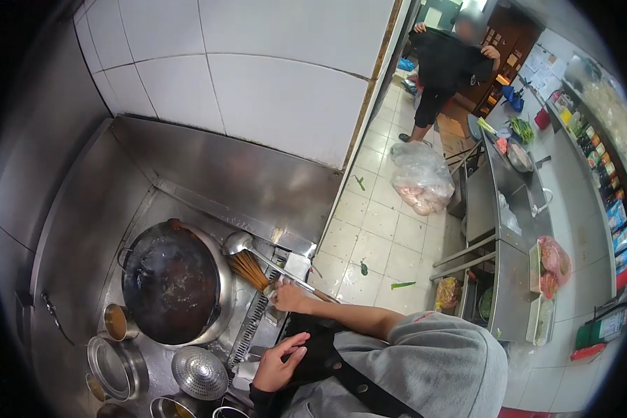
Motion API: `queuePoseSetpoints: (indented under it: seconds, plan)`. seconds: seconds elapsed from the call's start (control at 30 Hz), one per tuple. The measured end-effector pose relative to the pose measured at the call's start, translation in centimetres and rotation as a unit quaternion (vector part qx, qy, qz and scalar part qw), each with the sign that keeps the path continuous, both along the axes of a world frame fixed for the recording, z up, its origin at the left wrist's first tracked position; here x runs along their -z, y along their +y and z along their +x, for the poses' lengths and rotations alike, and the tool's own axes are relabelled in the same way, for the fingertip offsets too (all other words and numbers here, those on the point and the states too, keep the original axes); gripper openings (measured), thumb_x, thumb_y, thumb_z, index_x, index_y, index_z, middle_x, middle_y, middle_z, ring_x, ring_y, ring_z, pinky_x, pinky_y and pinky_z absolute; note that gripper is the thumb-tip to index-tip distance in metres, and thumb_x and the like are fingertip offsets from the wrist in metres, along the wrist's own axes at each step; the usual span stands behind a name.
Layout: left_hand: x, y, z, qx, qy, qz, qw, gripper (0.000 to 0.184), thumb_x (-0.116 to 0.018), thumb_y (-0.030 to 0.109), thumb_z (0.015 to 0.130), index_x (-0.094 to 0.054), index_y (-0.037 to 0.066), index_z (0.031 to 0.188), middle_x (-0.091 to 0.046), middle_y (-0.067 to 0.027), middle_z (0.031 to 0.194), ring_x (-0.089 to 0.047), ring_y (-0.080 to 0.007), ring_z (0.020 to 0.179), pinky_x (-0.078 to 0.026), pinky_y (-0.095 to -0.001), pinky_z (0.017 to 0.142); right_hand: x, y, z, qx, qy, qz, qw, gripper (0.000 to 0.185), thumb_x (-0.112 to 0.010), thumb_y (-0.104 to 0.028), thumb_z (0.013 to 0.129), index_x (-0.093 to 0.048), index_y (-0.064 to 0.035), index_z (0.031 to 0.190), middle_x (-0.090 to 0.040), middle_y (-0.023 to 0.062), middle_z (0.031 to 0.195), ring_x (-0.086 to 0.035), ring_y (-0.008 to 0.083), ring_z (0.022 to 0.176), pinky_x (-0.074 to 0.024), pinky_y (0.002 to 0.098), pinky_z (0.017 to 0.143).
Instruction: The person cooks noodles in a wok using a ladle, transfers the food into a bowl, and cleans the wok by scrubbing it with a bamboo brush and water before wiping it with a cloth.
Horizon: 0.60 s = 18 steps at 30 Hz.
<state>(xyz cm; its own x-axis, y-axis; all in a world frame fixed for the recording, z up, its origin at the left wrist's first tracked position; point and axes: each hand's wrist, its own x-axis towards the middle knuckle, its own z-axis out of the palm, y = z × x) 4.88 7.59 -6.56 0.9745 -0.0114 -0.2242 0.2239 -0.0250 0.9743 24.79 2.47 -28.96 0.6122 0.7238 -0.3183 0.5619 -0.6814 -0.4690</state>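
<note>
My right hand (290,296) is closed at the bound end of a bamboo brush (247,269), whose bristles point toward the wok. A ladle (237,243) rests beside the brush, its long handle passing by my right hand. Lower down, near my apron, my left hand (280,364) is empty with its fingers bent and apart. A large wok (171,282) holds dark, steaming liquid. Near my left hand lies a perforated strainer (199,371).
Lidded pot (111,368) and metal cup (118,322) stand by the wok. A steel splashback (237,164) borders the stove. Beyond are a plastic bag (422,177) on the tiled floor, a person (447,66) holding dark clothing, and a steel counter (512,279).
</note>
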Motion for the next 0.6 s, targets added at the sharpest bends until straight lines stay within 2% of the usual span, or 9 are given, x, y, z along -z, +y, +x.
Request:
queuePoseSetpoints:
  seconds: [0.03, 0.13, 0.23, 0.33, 0.43, 0.53, 0.6]
  plan:
    - [0.1, 0.1, 0.0, -0.001, -0.002, -0.003, 1.000, 0.038, -0.065, 0.014, 0.102, -0.062, 0.002, 0.138, -0.069, -0.0130, 0.134, -0.068, -0.0216, 0.119, -0.053, -0.0332, 0.101, 3.9, 0.7, 0.1, -0.024, 0.002, -0.017, 1.000, 0.072, -0.064, -0.048, 0.093, -0.052, 0.0094, 0.135, -0.061, 0.0351, 0.125, -0.063, 0.0515, 0.112, -0.0514, 0.0564, 0.100]
    - [0.1, 0.0, -0.1, -0.006, 0.006, -0.004, 1.000, 0.038, -0.065, 0.014, 0.102, -0.061, 0.002, 0.138, -0.069, -0.0130, 0.135, -0.068, -0.0210, 0.119, -0.053, -0.0331, 0.102, 2.7, 1.0, -1.3, 0.057, 0.058, -0.027, 0.996, 0.072, -0.065, -0.048, 0.092, -0.053, 0.0113, 0.132, -0.060, 0.0364, 0.125, -0.063, 0.0512, 0.112, -0.0525, 0.0564, 0.099]
    - [0.2, 0.1, -0.3, -0.010, 0.020, -0.015, 1.000, 0.038, -0.065, 0.015, 0.103, -0.062, 0.002, 0.139, -0.069, -0.0128, 0.135, -0.069, -0.0206, 0.118, -0.053, -0.0329, 0.101, 0.9, 0.5, -1.2, 0.051, 0.068, -0.006, 0.996, 0.071, -0.064, -0.047, 0.094, -0.053, 0.0120, 0.132, -0.060, 0.0368, 0.124, -0.063, 0.0524, 0.113, -0.0522, 0.0560, 0.098]
    - [0.2, 0.0, -0.2, -0.008, 0.012, -0.007, 1.000, 0.038, -0.065, 0.015, 0.103, -0.062, 0.002, 0.139, -0.069, -0.0127, 0.135, -0.069, -0.0206, 0.117, -0.053, -0.0327, 0.101, 1.8, 0.2, -1.3, 0.052, 0.005, 0.058, 0.997, 0.065, -0.061, -0.044, 0.097, -0.053, 0.0109, 0.130, -0.060, 0.0351, 0.120, -0.061, 0.0521, 0.111, -0.0520, 0.0563, 0.096]
    - [-0.1, 0.0, -0.3, -0.020, 0.011, 0.000, 1.000, 0.038, -0.065, 0.014, 0.102, -0.062, 0.002, 0.138, -0.069, -0.0128, 0.134, -0.070, -0.0206, 0.116, -0.053, -0.0321, 0.100, 2.5, -1.1, 0.4, 0.058, -0.061, 0.073, 0.994, 0.058, -0.058, -0.042, 0.099, -0.053, 0.0091, 0.127, -0.058, 0.0326, 0.116, -0.057, 0.0500, 0.111, -0.0517, 0.0571, 0.095]
    - [-0.7, 0.2, -0.4, 0.005, 0.030, 0.022, 0.999, 0.040, -0.062, 0.015, 0.105, -0.058, -0.002, 0.141, -0.068, -0.0126, 0.137, -0.065, -0.0177, 0.122, -0.050, -0.0305, 0.102, 0.9, -3.9, 2.1, 0.102, -0.104, 0.074, 0.987, 0.055, -0.055, -0.041, 0.101, -0.054, 0.0084, 0.124, -0.056, 0.0313, 0.117, -0.054, 0.0468, 0.112, -0.0522, 0.0568, 0.093]
    - [-0.7, 0.1, -0.5, 0.003, 0.027, 0.020, 0.999, 0.039, -0.062, 0.016, 0.105, -0.060, -0.001, 0.140, -0.069, -0.0118, 0.136, -0.066, -0.0174, 0.122, -0.051, -0.0304, 0.102, 1.5, -5.8, 3.1, 0.123, -0.095, 0.051, 0.986, 0.057, -0.054, -0.043, 0.101, -0.054, 0.0077, 0.126, -0.055, 0.0310, 0.119, -0.053, 0.0466, 0.115, -0.0527, 0.0562, 0.093]
